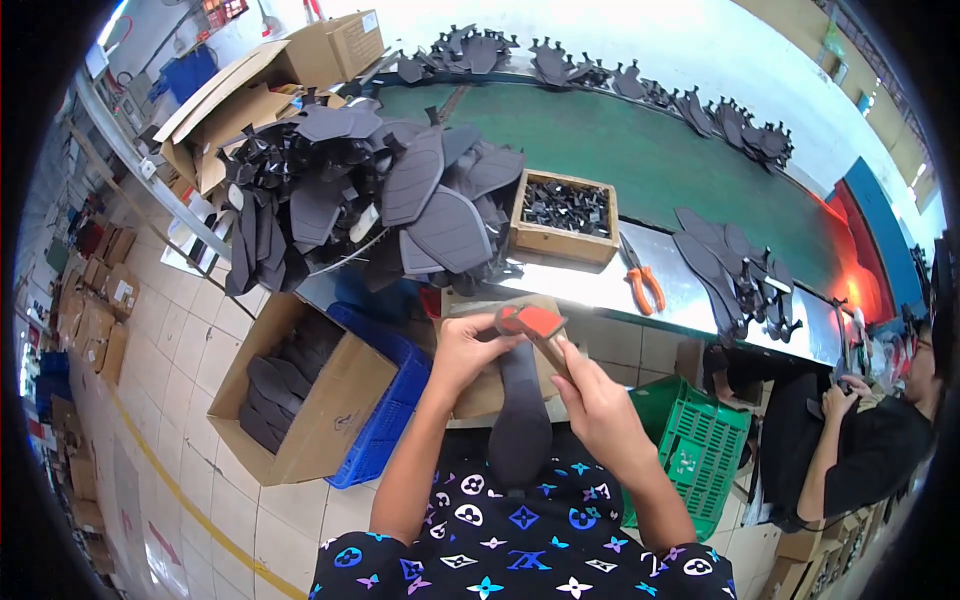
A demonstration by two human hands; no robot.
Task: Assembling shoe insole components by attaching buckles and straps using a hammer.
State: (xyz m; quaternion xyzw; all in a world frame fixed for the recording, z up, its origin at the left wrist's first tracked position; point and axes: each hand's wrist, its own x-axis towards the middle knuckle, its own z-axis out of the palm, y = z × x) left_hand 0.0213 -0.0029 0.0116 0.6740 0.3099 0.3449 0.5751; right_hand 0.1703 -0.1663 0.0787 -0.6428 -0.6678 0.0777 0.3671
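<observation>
My right hand (606, 418) is closed around the wooden handle of a hammer (540, 322) with a red-painted head. The head is over the upper end of a dark grey shoe sole (521, 435), which lies lengthwise in front of my body. My left hand (466, 352) is closed on that upper end, its thumb along the sole's edge. The hammer head hides some of its fingertips and whatever lies beneath. A light brown work surface (475, 395) shows under the sole.
A big pile of dark soles (440, 225) stands on the bench, beside a wooden box (565, 250) of small black parts. Orange-handled pliers (645, 288) and more soles (735, 270) lie rightward. Below are a carton (330, 425), blue crate (372, 440) and green crate (690, 460). A co-worker (850, 440) sits right.
</observation>
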